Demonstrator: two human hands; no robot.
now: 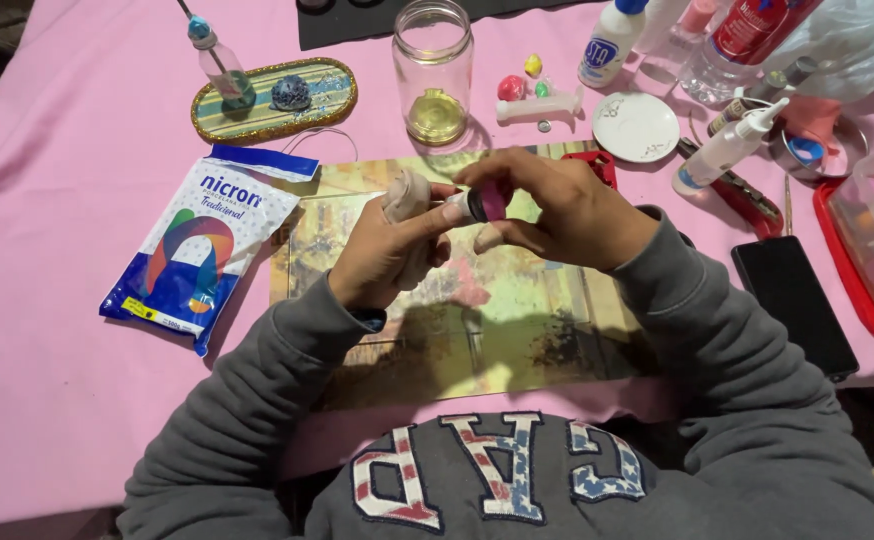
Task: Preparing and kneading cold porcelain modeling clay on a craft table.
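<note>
Observation, standing beside the table: both hands are raised just above a glossy printed mat [477, 330] on the pink tablecloth [47, 330].

Left hand [382, 255]: curled closed around a beige lump of modelling clay [407, 200], which sits against the upper palm and fingers, thumb reaching toward the other hand. Wrist bent back, forearm in a grey sleeve coming up from lower left.

Right hand [567, 215]: fingers pinched shut on a small tube with a pink band [482, 205], nozzle end pointing at the clay and nearly touching the left thumb. Elbow out to the right.

Handling judgement: the clay looks soft and light; it should dent under any firm squeeze, so a loose cupped hold suits it (probably slightly tacky). The tube looks small and smooth, best gripped at the body rather than the tip.

Surroundings: blue-and-white bag of clay [202, 250] lies left of the mat; a glass jar [434, 70] stands beyond the hands; a black phone [795, 305] lies to the right.
</note>
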